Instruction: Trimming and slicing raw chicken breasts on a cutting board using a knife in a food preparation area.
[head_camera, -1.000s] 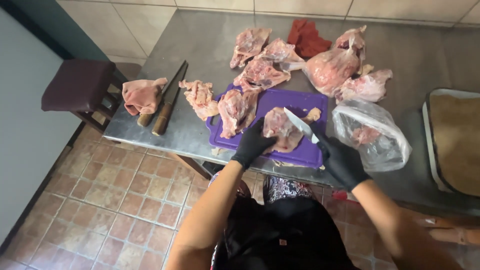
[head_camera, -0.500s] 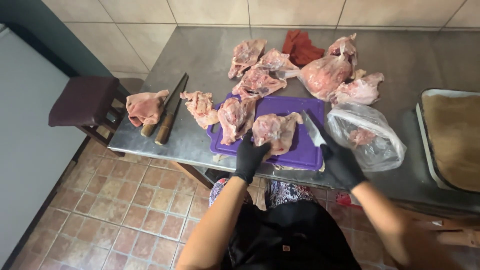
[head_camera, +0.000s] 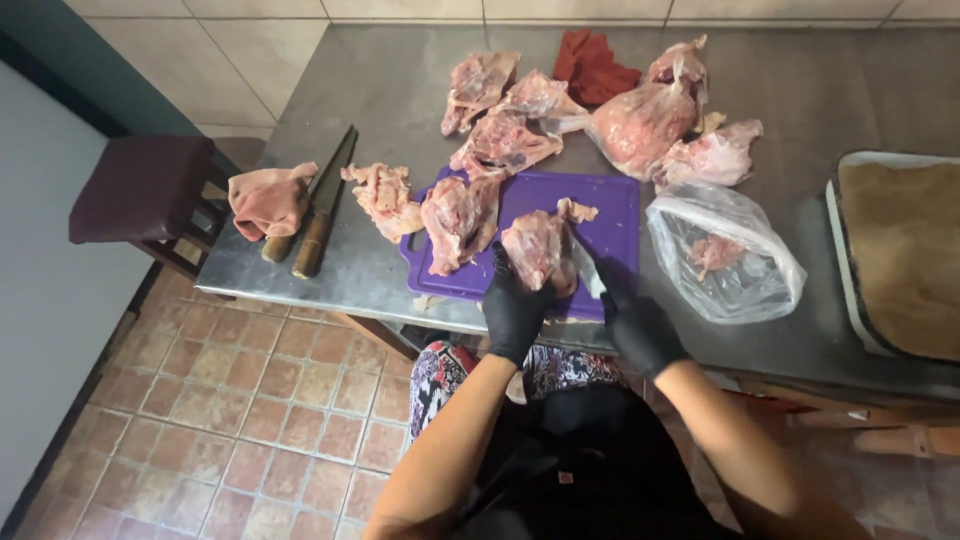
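A purple cutting board (head_camera: 612, 204) lies on the steel table (head_camera: 380, 90). On it sits a raw chicken piece (head_camera: 537, 245), gripped at its near side by my left hand (head_camera: 514, 308) in a black glove. My right hand (head_camera: 636, 320), also gloved, holds a knife (head_camera: 585, 268) whose blade rests against the right side of that piece. A second chicken piece (head_camera: 455, 218) lies on the board's left part.
Several more raw chicken pieces (head_camera: 505, 140) and a bagged one (head_camera: 640, 125) lie behind the board. A clear plastic bag (head_camera: 725, 250), a tray (head_camera: 900, 250), a red cloth (head_camera: 592, 65), two long knives (head_camera: 322, 205), a pink rag (head_camera: 268, 198) and a stool (head_camera: 140, 190) are around.
The camera view has shifted slightly. My left hand has pulled the chicken piece toward the board's near edge, and the knife has come down against it.
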